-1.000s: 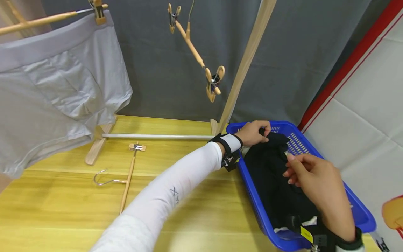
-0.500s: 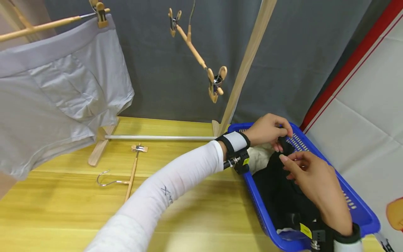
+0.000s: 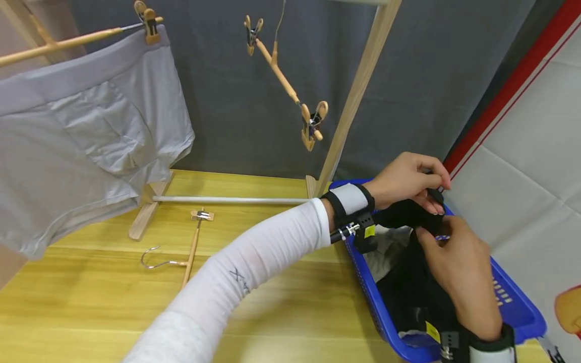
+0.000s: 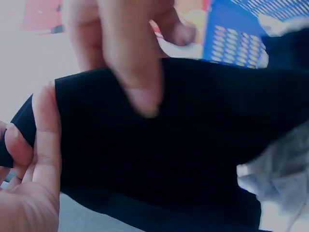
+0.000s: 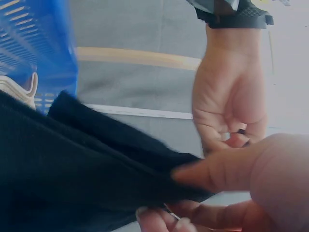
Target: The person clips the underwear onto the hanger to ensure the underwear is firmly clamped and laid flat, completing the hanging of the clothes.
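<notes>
Over the blue basket (image 3: 522,307), my left hand (image 3: 406,181) pinches the edge of a black cloth garment (image 3: 404,282) between thumb and fingers. Close in front of it, my right hand (image 3: 465,272) grips the same cloth. The left wrist view shows the garment's edge (image 4: 193,111) stretched out from the left hand (image 4: 36,150), with the right thumb lying across it. In the right wrist view, the right hand (image 5: 256,179) has thumb and fingers on either side of the fabric (image 5: 87,169). The garment's lower part lies in the basket; its exact kind is hidden by folds.
Pale clothing (image 3: 386,252) lies under the black cloth. Light grey boxer shorts (image 3: 104,131) hang from a clip hanger at left. A bare clip hanger (image 3: 281,75) hangs beside a wooden post (image 3: 358,96). Another hanger (image 3: 192,247) lies on the wooden table (image 3: 91,297).
My left hand has moved right and slightly up, drawing the black garment's edge along and uncovering pale cloth beneath. My right hand has shifted slightly and closed in on the cloth.
</notes>
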`<state>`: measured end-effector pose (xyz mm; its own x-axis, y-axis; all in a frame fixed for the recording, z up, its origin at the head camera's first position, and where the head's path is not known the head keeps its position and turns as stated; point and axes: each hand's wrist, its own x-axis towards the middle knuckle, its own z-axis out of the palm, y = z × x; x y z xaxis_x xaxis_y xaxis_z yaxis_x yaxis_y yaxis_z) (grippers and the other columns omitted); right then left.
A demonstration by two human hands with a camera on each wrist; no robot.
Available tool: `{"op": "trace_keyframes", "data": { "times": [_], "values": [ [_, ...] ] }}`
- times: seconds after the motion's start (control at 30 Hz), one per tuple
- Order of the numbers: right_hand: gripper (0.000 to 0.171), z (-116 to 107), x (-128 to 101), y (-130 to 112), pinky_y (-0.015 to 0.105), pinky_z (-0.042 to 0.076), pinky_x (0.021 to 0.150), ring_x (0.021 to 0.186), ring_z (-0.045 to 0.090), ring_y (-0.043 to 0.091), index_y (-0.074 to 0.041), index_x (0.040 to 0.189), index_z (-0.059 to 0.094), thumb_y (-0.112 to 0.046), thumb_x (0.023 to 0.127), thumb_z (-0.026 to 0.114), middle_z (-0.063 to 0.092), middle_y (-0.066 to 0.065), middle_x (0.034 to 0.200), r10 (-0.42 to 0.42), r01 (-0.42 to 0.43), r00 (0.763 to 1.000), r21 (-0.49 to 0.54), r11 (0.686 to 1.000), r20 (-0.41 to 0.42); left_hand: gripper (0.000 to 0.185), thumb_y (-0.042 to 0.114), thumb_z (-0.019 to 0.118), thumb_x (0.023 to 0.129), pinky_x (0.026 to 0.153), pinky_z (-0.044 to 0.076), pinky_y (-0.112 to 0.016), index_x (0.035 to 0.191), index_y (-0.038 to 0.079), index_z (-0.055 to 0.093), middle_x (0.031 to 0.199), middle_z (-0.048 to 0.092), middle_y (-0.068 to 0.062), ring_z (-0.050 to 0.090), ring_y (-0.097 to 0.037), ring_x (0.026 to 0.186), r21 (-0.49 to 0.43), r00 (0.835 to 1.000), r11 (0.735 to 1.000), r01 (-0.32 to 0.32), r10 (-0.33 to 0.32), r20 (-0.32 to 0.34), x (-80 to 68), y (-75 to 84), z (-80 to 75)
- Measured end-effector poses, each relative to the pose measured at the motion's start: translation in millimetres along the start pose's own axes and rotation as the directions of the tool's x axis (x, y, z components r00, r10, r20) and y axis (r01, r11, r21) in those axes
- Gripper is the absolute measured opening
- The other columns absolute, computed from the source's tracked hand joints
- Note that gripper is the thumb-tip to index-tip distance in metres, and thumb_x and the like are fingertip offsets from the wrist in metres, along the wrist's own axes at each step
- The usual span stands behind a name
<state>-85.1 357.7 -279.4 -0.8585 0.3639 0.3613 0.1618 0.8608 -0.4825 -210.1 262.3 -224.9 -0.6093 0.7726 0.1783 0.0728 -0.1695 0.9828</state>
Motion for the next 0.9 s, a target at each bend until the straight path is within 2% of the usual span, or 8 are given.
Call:
{"op": "trace_keyframes", "data": {
  "times": [0.17, 0.3, 0.43, 0.57, 0.67, 0.77, 0.9],
  "values": [
    [0.031, -6, 1, 3, 0.057, 0.04, 0.062, 0.084, 0.054, 0.056, 0.006, 0.103, 0.054, -0.022, 0.093, 0.057, 0.059, 0.036, 0.093, -0.023, 0.023, 0.999, -0.016, 1.0, 0.024, 0.013, -0.007, 0.048, 0.097, 0.061, 0.056, -0.037, 0.095, -0.009, 0.061, 0.083, 0.061, -0.011, 0.065, -0.03, 0.059, -0.122, 0.996, 0.99, -0.071, 0.064, -0.057, -0.3, 14.0, -0.3],
    [0.024, -13, 1, 7, 0.057, 0.04, 0.06, 0.081, 0.053, 0.055, 0.006, 0.103, 0.054, -0.015, 0.091, 0.056, 0.058, 0.036, 0.092, -0.036, 0.039, 0.998, -0.046, 0.998, 0.057, 0.012, -0.009, 0.048, 0.095, 0.059, 0.056, -0.036, 0.094, -0.011, 0.06, 0.081, 0.058, -0.012, 0.064, -0.028, 0.057, -0.201, 0.982, 0.968, -0.15, 0.122, -0.142, 1.2, 17.4, -11.9],
    [0.037, -18, 0, 7, 0.063, 0.04, 0.072, 0.091, 0.05, 0.058, 0.008, 0.122, 0.052, -0.009, 0.09, 0.053, 0.055, 0.04, 0.106, -0.061, 0.07, 0.993, -0.086, 0.994, 0.096, 0.013, -0.008, 0.048, 0.096, 0.057, 0.056, -0.035, 0.095, -0.01, 0.06, 0.081, 0.057, -0.011, 0.064, -0.026, 0.057, -0.198, 0.964, 0.963, -0.185, 0.139, -0.229, 0.5, 14.6, -32.2],
    [0.034, -20, -1, 5, 0.063, 0.041, 0.071, 0.087, 0.053, 0.056, 0.006, 0.119, 0.055, -0.004, 0.086, 0.054, 0.059, 0.037, 0.098, -0.156, 0.168, 0.979, -0.091, 0.981, 0.13, 0.014, -0.005, 0.047, 0.097, 0.058, 0.055, -0.034, 0.095, -0.008, 0.06, 0.081, 0.056, -0.009, 0.064, -0.024, 0.059, -0.175, 0.94, 0.963, -0.203, 0.142, -0.311, -6.1, 16.3, -53.5],
    [0.032, -23, -3, 5, 0.061, 0.041, 0.068, 0.083, 0.055, 0.053, 0.003, 0.116, 0.057, -0.003, 0.085, 0.054, 0.062, 0.032, 0.093, -0.203, 0.219, 0.966, -0.095, 0.971, 0.158, 0.015, -0.004, 0.045, 0.098, 0.059, 0.055, -0.033, 0.095, -0.008, 0.059, 0.08, 0.055, -0.01, 0.064, -0.023, 0.059, -0.171, 0.934, 0.965, -0.2, 0.135, -0.331, -14.3, 21.2, -64.9],
    [0.042, -27, -4, 5, 0.064, 0.04, 0.074, 0.09, 0.053, 0.055, 0.007, 0.126, 0.052, -0.005, 0.086, 0.053, 0.058, 0.037, 0.104, -0.166, 0.193, 0.968, -0.135, 0.972, 0.187, 0.015, -0.005, 0.044, 0.098, 0.058, 0.055, -0.031, 0.094, -0.007, 0.059, 0.079, 0.053, -0.011, 0.063, -0.023, 0.059, -0.188, 0.929, 0.962, -0.198, 0.123, -0.349, -22.6, 27.5, -73.2],
    [0.047, -32, -6, 10, 0.064, 0.04, 0.073, 0.089, 0.053, 0.053, 0.014, 0.129, 0.046, -0.008, 0.088, 0.053, 0.054, 0.041, 0.111, -0.125, 0.166, 0.967, -0.179, 0.97, 0.221, 0.016, -0.007, 0.043, 0.096, 0.055, 0.053, -0.027, 0.092, -0.006, 0.058, 0.079, 0.053, -0.009, 0.062, -0.022, 0.058, -0.216, 0.916, 0.947, -0.238, 0.144, -0.376, -30.1, 34.6, -83.5]
  ]
}}
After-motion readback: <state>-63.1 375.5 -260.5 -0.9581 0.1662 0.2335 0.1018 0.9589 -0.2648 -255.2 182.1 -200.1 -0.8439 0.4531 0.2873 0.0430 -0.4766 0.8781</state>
